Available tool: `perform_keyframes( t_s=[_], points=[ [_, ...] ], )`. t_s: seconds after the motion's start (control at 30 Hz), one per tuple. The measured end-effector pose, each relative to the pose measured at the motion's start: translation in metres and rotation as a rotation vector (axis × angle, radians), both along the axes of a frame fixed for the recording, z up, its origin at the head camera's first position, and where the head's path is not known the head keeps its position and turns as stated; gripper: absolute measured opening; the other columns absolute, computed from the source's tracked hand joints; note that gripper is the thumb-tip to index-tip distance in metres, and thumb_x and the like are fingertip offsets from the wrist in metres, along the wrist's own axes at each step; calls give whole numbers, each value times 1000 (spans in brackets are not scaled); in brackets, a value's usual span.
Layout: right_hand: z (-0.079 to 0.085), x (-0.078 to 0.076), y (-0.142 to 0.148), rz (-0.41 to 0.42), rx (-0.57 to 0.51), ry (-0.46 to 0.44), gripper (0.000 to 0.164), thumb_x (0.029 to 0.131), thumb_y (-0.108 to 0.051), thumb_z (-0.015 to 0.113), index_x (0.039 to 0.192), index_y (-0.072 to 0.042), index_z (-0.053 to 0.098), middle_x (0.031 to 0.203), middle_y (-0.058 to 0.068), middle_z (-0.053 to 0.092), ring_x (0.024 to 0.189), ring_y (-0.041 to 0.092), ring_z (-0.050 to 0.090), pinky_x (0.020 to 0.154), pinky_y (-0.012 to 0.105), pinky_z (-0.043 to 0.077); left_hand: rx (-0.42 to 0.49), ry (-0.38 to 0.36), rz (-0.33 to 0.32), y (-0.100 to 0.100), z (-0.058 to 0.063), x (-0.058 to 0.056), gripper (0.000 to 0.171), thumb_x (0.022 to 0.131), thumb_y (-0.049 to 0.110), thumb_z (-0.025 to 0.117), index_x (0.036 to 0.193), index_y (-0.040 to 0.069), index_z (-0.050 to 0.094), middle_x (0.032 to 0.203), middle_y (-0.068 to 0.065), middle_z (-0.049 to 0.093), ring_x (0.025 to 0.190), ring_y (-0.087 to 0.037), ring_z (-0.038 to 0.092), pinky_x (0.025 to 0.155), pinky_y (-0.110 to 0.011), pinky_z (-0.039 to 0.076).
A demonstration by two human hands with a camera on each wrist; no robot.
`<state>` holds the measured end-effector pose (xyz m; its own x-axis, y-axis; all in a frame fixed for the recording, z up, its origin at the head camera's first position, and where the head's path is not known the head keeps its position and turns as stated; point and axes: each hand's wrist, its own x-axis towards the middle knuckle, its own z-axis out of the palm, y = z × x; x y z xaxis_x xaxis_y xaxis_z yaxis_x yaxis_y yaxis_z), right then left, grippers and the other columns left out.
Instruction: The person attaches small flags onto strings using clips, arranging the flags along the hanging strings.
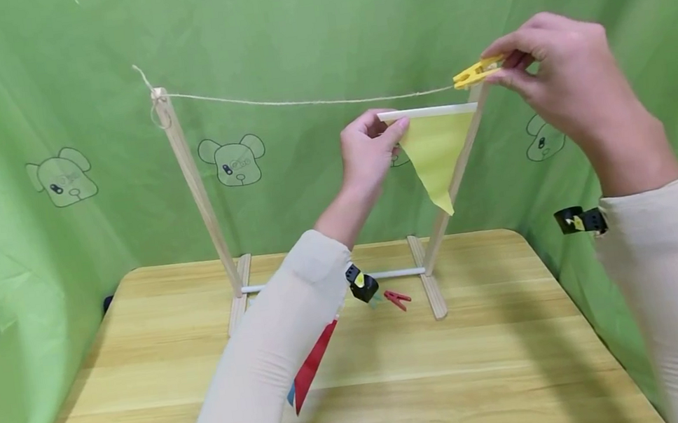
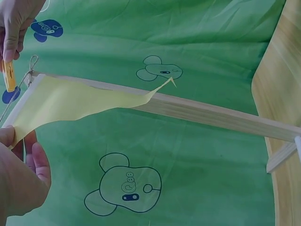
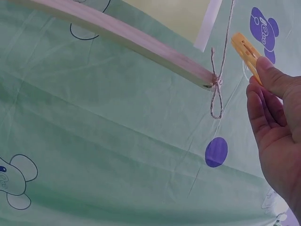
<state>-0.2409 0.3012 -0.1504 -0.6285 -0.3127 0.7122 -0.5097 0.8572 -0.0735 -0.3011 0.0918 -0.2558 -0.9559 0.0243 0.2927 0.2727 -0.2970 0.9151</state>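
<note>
My left hand (image 1: 367, 148) pinches the left end of the white top strip of a yellow triangular pennant (image 1: 437, 146), which hangs point down just below the string (image 1: 300, 103). In the left wrist view the pennant's tip curls. Between thumb and fingers of my right hand (image 1: 556, 68) is a yellow clothespin (image 1: 477, 72), its nose close to the string's right end. The right wrist view shows the clothespin (image 3: 247, 54) beside the string, near the knot (image 3: 216, 82) at the top of the wooden post.
The string spans two wooden posts, left (image 1: 196, 186) and right (image 1: 465, 150), joined low by a white rod (image 1: 399, 273). On the wooden table (image 1: 461, 380) lie a red clothespin (image 1: 397, 299) and a red pennant (image 1: 315, 367) with a blue piece beside it, partly behind my left sleeve.
</note>
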Motion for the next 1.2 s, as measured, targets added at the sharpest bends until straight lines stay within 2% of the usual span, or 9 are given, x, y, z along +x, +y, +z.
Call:
perform_keyframes(
  t_s=[0.2,0.43,0.67,0.93,1.1,1.2],
  points=[
    [2,-4,-5,13,62,-15,21,91,0,75,112,3,75,105,18,70,87,-12,44,79,0,37,-4,13,19,0,2,-2,11,91,4,78,99,-2,72,75,2,59,65,-9,55,58,-19,51],
    [6,-8,-7,-1,136,-61,23,92,1,74,115,4,74,107,20,68,90,13,54,77,1,37,22,19,33,2,3,-5,13,91,3,77,100,-3,71,74,4,58,64,-6,53,56,-16,50],
    [5,-12,-6,16,166,-84,24,92,0,75,115,4,73,110,22,68,93,30,64,77,0,33,44,15,24,4,4,-5,14,91,3,77,103,-3,72,74,3,58,65,-8,53,57,-16,50],
    [6,-13,-6,15,222,-95,24,92,-1,75,114,5,73,108,23,68,92,33,65,75,1,32,63,18,16,6,6,-6,17,91,2,77,106,-3,72,75,3,60,67,-11,54,56,-17,49],
    [7,-13,-7,20,239,-96,24,91,-2,76,114,4,73,108,23,68,93,33,65,75,1,32,59,7,14,5,6,-6,19,91,2,77,109,-3,73,77,2,62,67,-9,56,56,-17,50],
    [7,-13,-8,19,247,-105,23,92,-2,76,114,3,74,109,22,68,92,33,64,75,4,34,58,8,12,5,6,-7,19,91,2,77,109,-2,73,78,2,62,67,-8,56,56,-17,50]
  ],
)
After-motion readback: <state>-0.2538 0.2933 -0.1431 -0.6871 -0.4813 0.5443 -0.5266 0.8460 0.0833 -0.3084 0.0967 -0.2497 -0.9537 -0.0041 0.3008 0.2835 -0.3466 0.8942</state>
